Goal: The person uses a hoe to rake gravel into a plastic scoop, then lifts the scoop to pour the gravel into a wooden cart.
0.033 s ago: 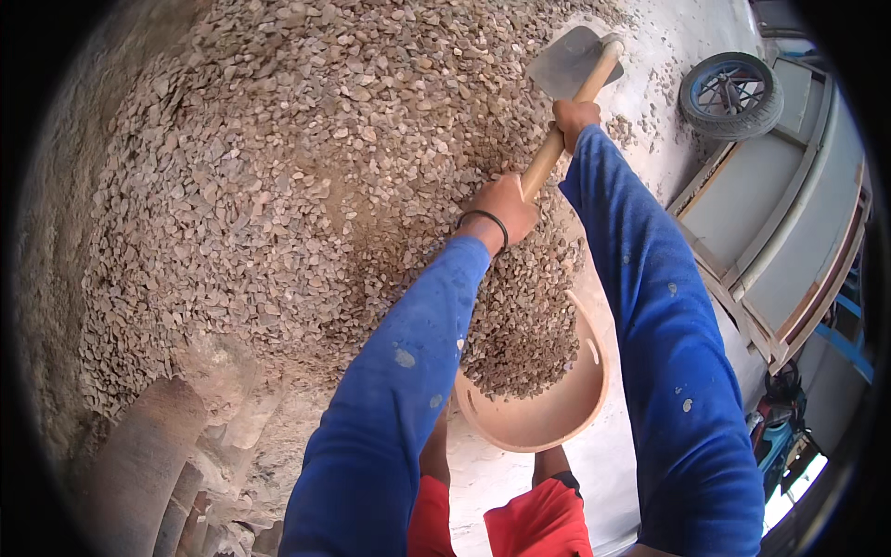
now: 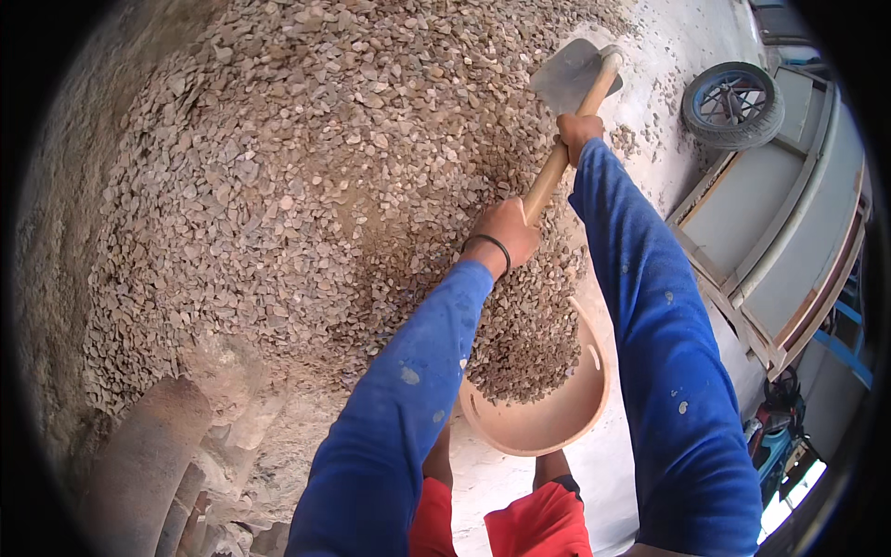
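Note:
Both of my hands are closed round the wooden handle of a hoe (image 2: 546,183), which slants up to the far right. My left hand (image 2: 506,229), with a dark band at its wrist, grips the nearer part of the handle. Farther along, close to the head, my right hand (image 2: 580,133) holds it. The flat grey hoe blade (image 2: 568,76) rests at the far edge of a large heap of gravel (image 2: 269,186). Below my hands a round pinkish basin (image 2: 543,432) with slotted handles stands between my feet, partly filled with gravel; my left forearm hides some of its left side.
A spoked motorcycle wheel (image 2: 733,104) lies at the far right on the pale floor (image 2: 640,186). Nearer on that side lean framed panels (image 2: 752,204). Rounded clay-coloured pipes (image 2: 148,446) and broken rubble are at the lower left.
My hands and the hoe have come slightly nearer to me, and the whole scene sits a little lower. Both grips on the handle are the same.

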### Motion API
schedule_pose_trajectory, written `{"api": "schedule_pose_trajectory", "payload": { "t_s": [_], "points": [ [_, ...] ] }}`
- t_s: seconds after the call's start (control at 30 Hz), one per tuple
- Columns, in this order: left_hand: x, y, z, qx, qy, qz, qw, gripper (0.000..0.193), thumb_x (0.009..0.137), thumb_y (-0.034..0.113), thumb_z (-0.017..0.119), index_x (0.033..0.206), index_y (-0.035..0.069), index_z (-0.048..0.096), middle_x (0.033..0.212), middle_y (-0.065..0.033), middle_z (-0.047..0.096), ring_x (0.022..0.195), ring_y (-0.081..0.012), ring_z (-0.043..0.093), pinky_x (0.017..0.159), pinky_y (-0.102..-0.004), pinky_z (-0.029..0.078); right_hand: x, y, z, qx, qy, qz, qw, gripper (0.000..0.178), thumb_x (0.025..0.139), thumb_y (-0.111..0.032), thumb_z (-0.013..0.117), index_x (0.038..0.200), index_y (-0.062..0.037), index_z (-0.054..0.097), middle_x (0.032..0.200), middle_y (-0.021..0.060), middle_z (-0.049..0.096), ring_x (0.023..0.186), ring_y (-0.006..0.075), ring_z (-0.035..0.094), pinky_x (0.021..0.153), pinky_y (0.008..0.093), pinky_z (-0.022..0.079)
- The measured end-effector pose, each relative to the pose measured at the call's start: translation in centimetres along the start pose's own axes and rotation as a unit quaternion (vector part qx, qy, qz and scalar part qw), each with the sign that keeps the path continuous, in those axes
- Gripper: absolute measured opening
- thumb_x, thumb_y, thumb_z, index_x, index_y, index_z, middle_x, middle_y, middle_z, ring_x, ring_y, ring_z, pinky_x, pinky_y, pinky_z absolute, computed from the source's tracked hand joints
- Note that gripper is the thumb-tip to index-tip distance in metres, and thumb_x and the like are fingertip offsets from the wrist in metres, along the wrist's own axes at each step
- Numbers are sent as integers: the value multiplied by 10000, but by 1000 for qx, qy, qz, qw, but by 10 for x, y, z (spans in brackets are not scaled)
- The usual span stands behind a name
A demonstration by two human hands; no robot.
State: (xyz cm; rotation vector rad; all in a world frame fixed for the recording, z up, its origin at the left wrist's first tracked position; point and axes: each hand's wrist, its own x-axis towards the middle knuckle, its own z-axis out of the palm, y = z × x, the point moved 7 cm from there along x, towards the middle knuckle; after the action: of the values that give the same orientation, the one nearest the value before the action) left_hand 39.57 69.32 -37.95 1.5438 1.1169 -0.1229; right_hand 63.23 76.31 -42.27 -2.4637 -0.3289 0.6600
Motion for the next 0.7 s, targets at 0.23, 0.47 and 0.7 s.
{"api": "schedule_pose_trajectory", "payload": {
  "t_s": [0.23, 0.47, 0.7],
  "points": [
    [-140, -51, -2, -123, 67, -84, 987, 383, 790, 228, 689, 1049, -33, 580, 925, -272, 666, 903, -423, 660, 788, -476, 523, -140, -8, 42, -113, -133, 18, 984, 378, 793, -146, 632, 1073, 103, 587, 947, 239, 676, 839, 329, 704, 709, 411, 572],
    [-254, -46, 52, -135, 58, -160, 976, 414, 788, 215, 671, 1094, -22, 524, 912, -288, 662, 878, -449, 655, 787, -489, 521, -201, 74, 10, -117, -171, -19, 978, 385, 773, -172, 659, 1040, 102, 611, 943, 235, 685, 847, 322, 701, 735, 384, 559],
    [-362, -48, 123, -136, 50, -218, 965, 526, 762, 204, 667, 1186, -51, 488, 916, -312, 659, 891, -452, 659, 795, -506, 526, -315, 144, -19, -183, -358, 63, 913, 392, 787, -144, 642, 1044, 148, 585, 872, 229, 675, 811, 335, 698, 672, 405, 562]
  ]
}}
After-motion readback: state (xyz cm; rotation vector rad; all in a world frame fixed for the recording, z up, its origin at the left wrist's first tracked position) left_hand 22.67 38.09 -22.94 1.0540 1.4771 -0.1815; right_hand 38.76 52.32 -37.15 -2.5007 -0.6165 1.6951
